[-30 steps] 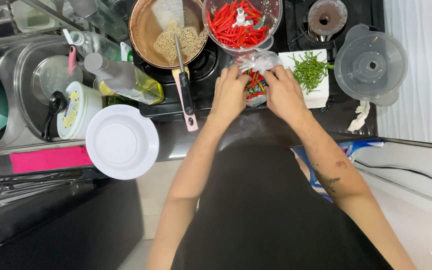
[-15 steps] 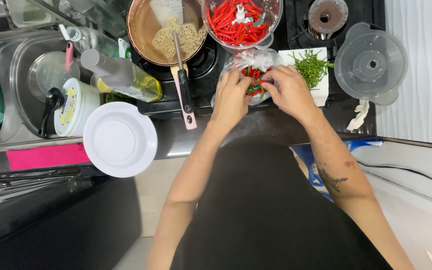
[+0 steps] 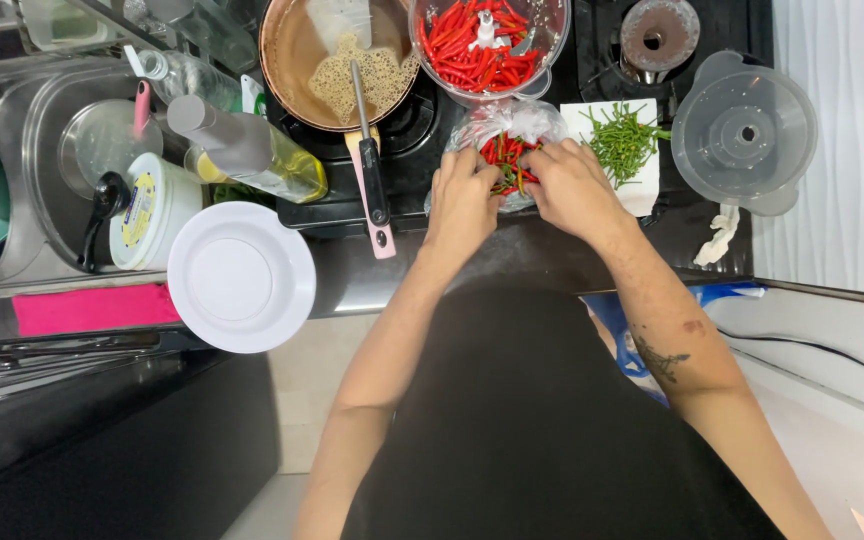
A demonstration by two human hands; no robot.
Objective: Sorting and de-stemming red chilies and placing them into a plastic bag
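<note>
A clear plastic bag (image 3: 505,128) of red and green chillies lies on the dark counter in front of me. My left hand (image 3: 463,195) grips its left edge and my right hand (image 3: 569,185) grips its right edge, fingers curled into the opening. Just beyond the bag stands a clear chopper bowl (image 3: 488,45) full of red chillies with a white blade hub. To the right, green chilli stems (image 3: 624,138) lie piled on a white board (image 3: 642,190).
A pan (image 3: 337,60) with a spatula sits on the stove, its pink handle (image 3: 380,215) pointing at me. An oil bottle (image 3: 247,150), a white plate (image 3: 240,275), a white tub (image 3: 152,210) and a sink (image 3: 47,130) lie left. A clear lid (image 3: 744,132) rests right.
Both hands have stayed on the bag, working at its opening; the view has shifted slightly and the bag sits a little more bunched between the fingers.
</note>
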